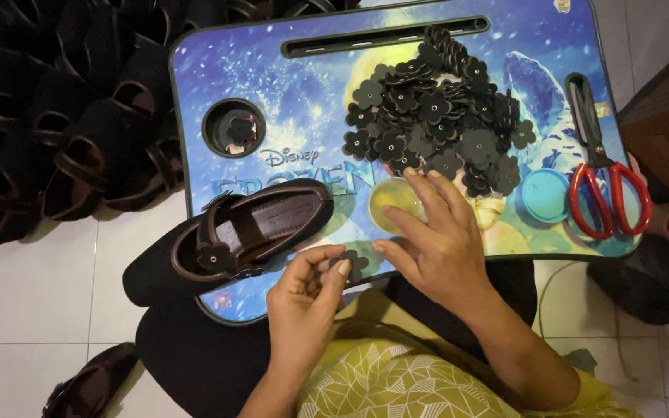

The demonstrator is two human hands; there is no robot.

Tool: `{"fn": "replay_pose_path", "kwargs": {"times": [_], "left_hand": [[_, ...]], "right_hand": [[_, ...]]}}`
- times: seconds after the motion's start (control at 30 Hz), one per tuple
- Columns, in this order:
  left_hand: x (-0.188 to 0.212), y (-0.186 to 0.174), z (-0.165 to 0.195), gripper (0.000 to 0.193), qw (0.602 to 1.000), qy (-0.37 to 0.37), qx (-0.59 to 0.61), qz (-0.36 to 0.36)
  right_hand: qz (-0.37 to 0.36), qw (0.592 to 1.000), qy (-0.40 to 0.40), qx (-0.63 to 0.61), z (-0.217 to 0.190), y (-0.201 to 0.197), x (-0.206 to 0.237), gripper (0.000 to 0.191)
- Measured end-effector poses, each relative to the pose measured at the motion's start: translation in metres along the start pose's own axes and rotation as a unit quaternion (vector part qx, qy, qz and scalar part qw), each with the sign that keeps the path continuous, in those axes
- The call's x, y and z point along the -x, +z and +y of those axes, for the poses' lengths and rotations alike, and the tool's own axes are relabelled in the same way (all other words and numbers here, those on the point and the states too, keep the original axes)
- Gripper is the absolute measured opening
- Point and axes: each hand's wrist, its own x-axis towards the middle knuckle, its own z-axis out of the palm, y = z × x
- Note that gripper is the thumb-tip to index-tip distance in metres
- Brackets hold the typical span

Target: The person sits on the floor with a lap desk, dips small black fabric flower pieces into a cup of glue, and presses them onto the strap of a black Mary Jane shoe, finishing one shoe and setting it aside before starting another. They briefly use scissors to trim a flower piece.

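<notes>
Left hand [303,290] pinches a dark flower piece [352,263], open right hand [431,240] fingers dip into the yellow cup [391,203] beside the shoe [230,236].

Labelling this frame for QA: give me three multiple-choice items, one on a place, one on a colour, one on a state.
1. Where do the red-handled scissors lie on the blue printed lap tray?
A. right edge
B. left edge
C. in the round cup hole

2. What colour is the round lid beside the scissors?
A. yellow
B. teal
C. white

3. What does the left hand hold?
A. nothing
B. the dark brown strap shoe
C. a small black flower-shaped piece

Answers: 1 A, they lie along the tray's right side. 2 B, it is plainly teal. 3 C, fingertips pinch the flower piece.
</notes>
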Motion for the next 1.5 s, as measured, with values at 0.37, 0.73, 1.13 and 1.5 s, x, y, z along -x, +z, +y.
{"fn": "replay_pose_path", "kwargs": {"times": [0.37, 0.73, 1.13, 1.5], "left_hand": [[0.000, -0.003, 0.008, 0.038, 0.996, 0.000, 0.078, -0.037], [0.005, -0.003, 0.013, 0.041, 0.993, 0.026, 0.096, -0.059], [0.013, -0.002, 0.023, 0.049, 0.988, 0.006, 0.140, -0.059], [0.014, -0.007, 0.023, 0.050, 0.993, 0.005, 0.100, -0.065]], "right_hand": [[0.018, 0.999, 0.021, -0.041, -0.004, -0.009, 0.009, 0.032], [0.012, 0.989, 0.019, -0.143, -0.017, -0.018, 0.012, 0.025], [0.006, 0.991, -0.104, -0.079, -0.046, -0.015, 0.020, 0.040], [0.008, 0.996, -0.069, -0.061, -0.034, -0.011, 0.022, 0.036]]}}
